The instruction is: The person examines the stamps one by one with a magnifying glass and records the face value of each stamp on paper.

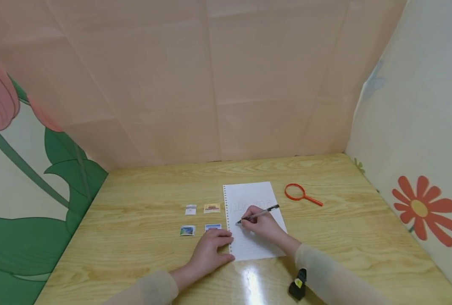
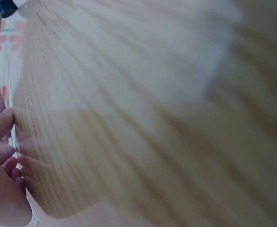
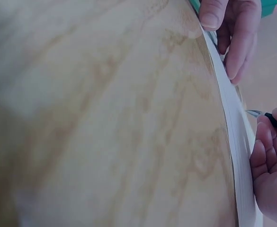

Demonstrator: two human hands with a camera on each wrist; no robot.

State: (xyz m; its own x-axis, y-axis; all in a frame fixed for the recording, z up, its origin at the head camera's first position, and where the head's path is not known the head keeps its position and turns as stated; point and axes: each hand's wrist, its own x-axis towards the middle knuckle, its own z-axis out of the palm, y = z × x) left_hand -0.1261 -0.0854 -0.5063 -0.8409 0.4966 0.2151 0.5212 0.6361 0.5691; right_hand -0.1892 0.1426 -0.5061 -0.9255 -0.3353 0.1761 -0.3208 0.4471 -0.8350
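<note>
A sheet of lined paper [image 1: 254,245] with holes down its left side lies on the wooden table, faint large lettering across its upper part. My right hand [image 1: 262,224] rests on the sheet and pinches a pen [image 1: 264,212], its tip at the left part of the page. In the right wrist view the pen tip [image 3: 254,113] points toward the paper [image 3: 237,142]. My left hand [image 1: 210,250] lies at the sheet's left edge, fingers extended and fingertips on the margin. It partly covers a small picture card [image 1: 213,226].
Left of the paper lie more small cards: a pale one [image 1: 190,209], a yellow one [image 1: 212,208] and a blue-green one [image 1: 188,230]. A red magnifying glass [image 1: 304,197] lies to the right. A black device [image 1: 297,286] is at my right sleeve. Printed walls border the table.
</note>
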